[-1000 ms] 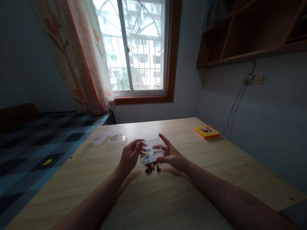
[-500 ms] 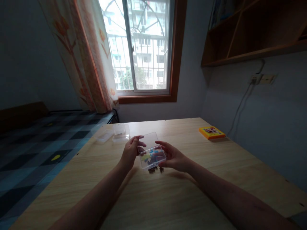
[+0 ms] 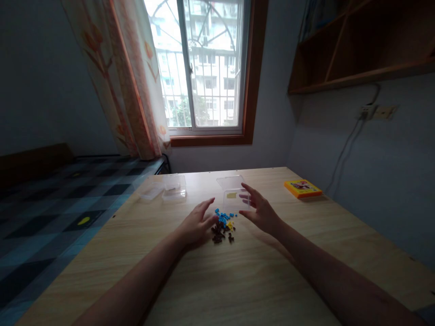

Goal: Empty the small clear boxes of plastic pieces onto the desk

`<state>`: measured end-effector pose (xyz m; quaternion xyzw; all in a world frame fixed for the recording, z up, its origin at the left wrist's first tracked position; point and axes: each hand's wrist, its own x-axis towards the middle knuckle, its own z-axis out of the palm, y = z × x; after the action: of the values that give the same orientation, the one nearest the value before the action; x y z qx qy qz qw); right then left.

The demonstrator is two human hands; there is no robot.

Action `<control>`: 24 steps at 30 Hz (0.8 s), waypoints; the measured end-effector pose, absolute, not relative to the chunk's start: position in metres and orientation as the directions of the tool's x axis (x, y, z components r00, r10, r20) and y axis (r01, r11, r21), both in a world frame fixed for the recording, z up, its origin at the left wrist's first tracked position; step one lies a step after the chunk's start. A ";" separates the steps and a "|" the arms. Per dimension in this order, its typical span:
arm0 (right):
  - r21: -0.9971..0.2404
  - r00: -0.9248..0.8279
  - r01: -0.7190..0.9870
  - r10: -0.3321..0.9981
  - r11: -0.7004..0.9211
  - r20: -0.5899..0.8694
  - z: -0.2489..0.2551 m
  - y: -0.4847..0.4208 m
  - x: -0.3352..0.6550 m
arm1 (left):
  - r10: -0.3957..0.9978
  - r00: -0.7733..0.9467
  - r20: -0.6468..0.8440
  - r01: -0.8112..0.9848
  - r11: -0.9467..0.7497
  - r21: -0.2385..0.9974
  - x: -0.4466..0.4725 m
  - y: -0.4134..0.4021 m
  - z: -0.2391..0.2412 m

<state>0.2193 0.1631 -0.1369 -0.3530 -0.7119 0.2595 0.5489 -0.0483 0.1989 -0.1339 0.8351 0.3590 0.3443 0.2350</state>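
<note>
Both hands are hovering with fingers spread wide and holding nothing, the left hand and right hand flanking the small bead pile mid-desk, as if corralling it beside the open clear box.

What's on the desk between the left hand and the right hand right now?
In the head view, a small pile of blue, yellow and dark beads lies on the wooden desk between the left hand and the right hand, nearer the left hand's fingertips.

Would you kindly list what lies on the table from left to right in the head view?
Open clear box → left hand → pile of small pieces → second open clear box → right hand → orange packet.
</note>
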 end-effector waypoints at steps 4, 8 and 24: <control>-0.477 -0.329 0.513 0.677 0.713 0.659 -0.129 0.157 0.227 | 0.721 0.621 0.308 0.570 -0.685 0.453 -0.047 0.194 -0.137; -0.316 -0.441 0.639 0.670 0.702 0.598 -0.127 0.152 0.224 | 0.730 0.655 0.192 0.670 -0.680 0.297 -0.039 0.186 -0.138; 0.048 -0.659 0.596 0.454 0.802 0.600 -0.119 0.142 0.208 | 0.596 0.731 0.332 0.550 -0.803 0.230 -0.033 0.174 -0.127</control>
<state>0.2076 0.1418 -0.1192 -0.2907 -0.9027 -0.1212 0.2932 -0.0334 0.1741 -0.1266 0.9286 0.3085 0.1979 0.0583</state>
